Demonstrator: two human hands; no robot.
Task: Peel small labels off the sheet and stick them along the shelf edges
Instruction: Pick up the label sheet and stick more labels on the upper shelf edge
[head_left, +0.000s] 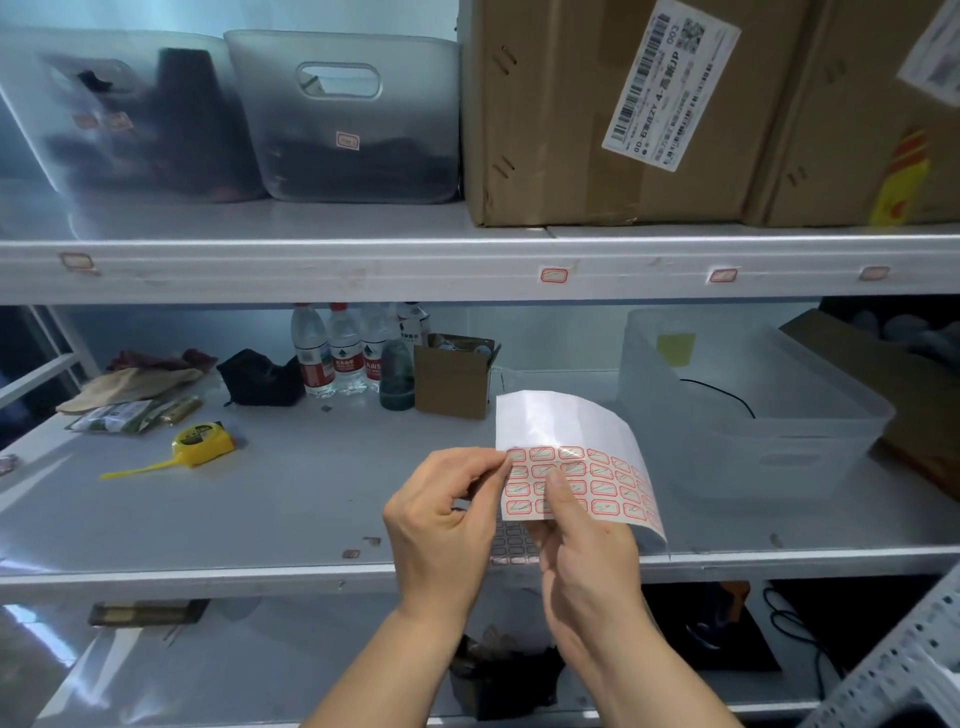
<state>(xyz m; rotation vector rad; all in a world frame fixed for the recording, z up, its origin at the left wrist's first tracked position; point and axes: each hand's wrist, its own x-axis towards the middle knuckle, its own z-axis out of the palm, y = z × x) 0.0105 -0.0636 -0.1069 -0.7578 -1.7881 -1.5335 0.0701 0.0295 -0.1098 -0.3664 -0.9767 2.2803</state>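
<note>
Red-bordered labels (571, 486), writing seemingly illegible, between both hands (519, 530).

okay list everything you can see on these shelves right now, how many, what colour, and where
Sheet of red-bordered white labels: one, curled, held in front of the middle shelf.
Stuck labels on the upper shelf edge: four, red-bordered.
Translucent grey plastic bins: two, top shelf left.
Brown cardboard boxes: two, top shelf right.
Clear water bottles with red labels: several, middle shelf back.
Small open brown carton: one, beside the bottles.
Yellow tape measure: one, middle shelf left.
Clear empty plastic tub: one, middle shelf right.
Left hand: fingers pinch the sheet's left edge.
Right hand: holds the sheet, thumb on the labels.
</note>
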